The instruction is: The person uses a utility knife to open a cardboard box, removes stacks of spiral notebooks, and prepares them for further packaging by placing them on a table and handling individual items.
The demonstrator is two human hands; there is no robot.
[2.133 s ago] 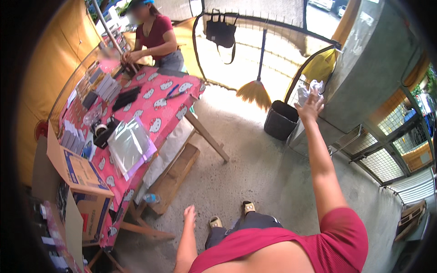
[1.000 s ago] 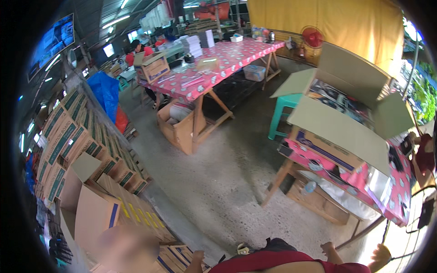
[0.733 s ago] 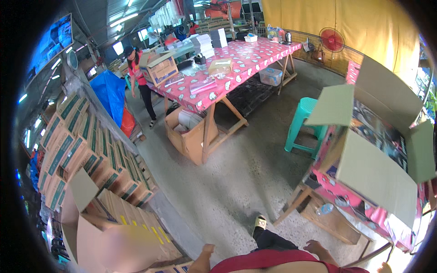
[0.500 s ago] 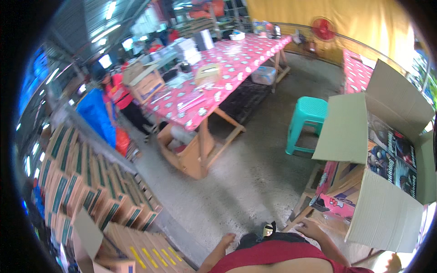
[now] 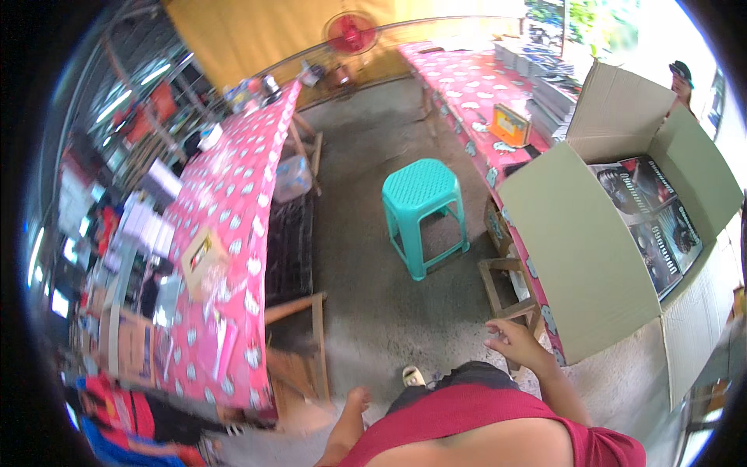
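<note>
My right hand point(image 5: 512, 340) hangs by the near end of the right-hand table, its fingers loosely bent and apart, with nothing in it. Lower and to the left, my left hand point(image 5: 357, 400) is at my side, small in view, its fingers loosely bent and no object visible in it. Closest to my right hand stands a large open cardboard box point(image 5: 568, 257) on the pink-covered table, its flaps spread outward. Inside lie several dark printed booklets point(image 5: 650, 222). A turquoise plastic stool point(image 5: 422, 191) stands on the floor ahead of me.
The left table point(image 5: 233, 210), under a pink patterned cloth, bears paper stacks point(image 5: 144, 226), a small carton point(image 5: 204, 261) and plastic packets. On the right table point(image 5: 459, 82) are an orange-faced box point(image 5: 510, 124) and stacked booklets. A red fan point(image 5: 352, 33) stands at the back. Other people are at the lower left and far right.
My view has swung right: the stool and box have shifted left, and more of the right table shows. The stacked cartons at lower left have gone out of view. Both hands still hold nothing visible.
</note>
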